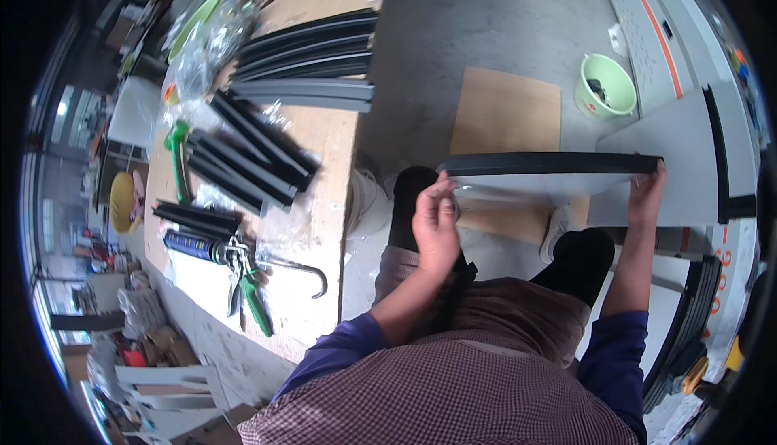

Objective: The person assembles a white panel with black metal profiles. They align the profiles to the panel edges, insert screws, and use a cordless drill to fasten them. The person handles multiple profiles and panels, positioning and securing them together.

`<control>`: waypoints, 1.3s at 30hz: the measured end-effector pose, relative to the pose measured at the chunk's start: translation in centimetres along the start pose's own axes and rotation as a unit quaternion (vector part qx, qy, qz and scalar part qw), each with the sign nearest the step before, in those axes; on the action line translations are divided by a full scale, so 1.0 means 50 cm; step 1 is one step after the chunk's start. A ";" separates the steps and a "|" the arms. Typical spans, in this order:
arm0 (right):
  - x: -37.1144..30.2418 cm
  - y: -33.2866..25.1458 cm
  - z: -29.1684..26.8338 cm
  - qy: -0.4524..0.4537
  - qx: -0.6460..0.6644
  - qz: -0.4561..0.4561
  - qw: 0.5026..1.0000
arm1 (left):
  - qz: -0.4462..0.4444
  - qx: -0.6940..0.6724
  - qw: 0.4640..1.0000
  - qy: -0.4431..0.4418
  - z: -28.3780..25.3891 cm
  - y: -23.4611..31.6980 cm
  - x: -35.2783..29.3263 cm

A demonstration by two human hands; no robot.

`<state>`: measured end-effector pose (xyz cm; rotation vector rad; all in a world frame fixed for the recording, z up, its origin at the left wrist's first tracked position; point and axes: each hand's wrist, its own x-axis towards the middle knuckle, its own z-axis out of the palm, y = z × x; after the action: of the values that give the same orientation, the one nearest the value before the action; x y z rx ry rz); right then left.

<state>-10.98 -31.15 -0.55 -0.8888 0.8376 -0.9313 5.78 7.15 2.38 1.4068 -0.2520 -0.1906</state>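
Observation:
A long black edge strip (550, 163) is held level in front of me, one end in each hand. Below it shows a pale, seemingly see-through band; whether this is a panel fixed to the strip I cannot tell. My left hand (435, 222) is closed at the left end, thumb and fingers drawn together. At the right end, my right hand (645, 194) grips with its fingers partly hidden behind. On the wooden table (324, 141) to my left lie several black profile strips (303, 48), a caulking gun (243, 263) and a green-handled tool (178, 162).
Flat cardboard (506, 109) lies on the floor ahead, near a light green bucket (605, 86). To the right stand a white panel with black edging (660, 158) and a stack of black-edged panels (688, 307). Crumpled clear plastic (198, 65) covers part of the table's far left.

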 end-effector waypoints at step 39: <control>-0.030 -0.050 0.022 -0.013 -0.008 0.044 0.999 | -0.289 -0.221 0.913 -0.184 -0.079 -0.013 0.099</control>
<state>-11.32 -30.30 2.44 -0.8697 0.8563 -0.8348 11.69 9.40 1.48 0.9486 -0.0827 -0.9520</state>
